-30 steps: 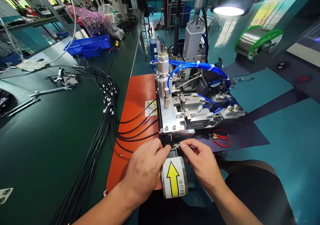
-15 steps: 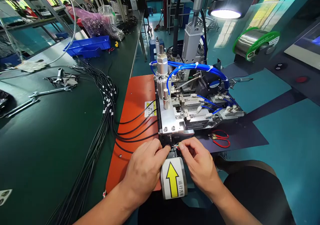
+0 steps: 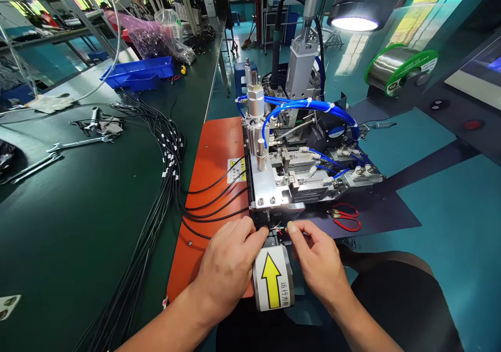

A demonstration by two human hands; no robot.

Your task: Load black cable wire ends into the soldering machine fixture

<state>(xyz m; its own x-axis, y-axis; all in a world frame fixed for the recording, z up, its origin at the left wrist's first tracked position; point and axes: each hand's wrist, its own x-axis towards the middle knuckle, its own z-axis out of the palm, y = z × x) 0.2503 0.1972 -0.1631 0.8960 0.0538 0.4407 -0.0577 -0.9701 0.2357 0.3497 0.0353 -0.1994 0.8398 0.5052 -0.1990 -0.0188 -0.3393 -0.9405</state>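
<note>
My left hand [image 3: 229, 261] pinches the end of a black cable [image 3: 211, 217] against the front of a small metal machine [image 3: 289, 174]. Thin coloured wire strands [image 3: 278, 228] fan out from that cable end between my hands. Just to their right, my right hand [image 3: 317, 261] has its fingers curled, thumb and forefinger pinched together close to the strands; whether it grips them I cannot tell. Below the strands sits a grey block with a yellow arrow label [image 3: 272, 284].
An orange plate [image 3: 215, 154] carries several black cables [image 3: 164, 154] that trail left over the dark green bench. Red scissors [image 3: 346, 217] lie right of the machine. Wrenches [image 3: 78, 143], a blue tray [image 3: 136, 70], a solder spool [image 3: 399, 65] and a lamp [image 3: 354, 8] stand around. A person sits far back left.
My right hand's fingertips have shifted slightly right, away from the wire strands. My left hand stays in place on the cable end.
</note>
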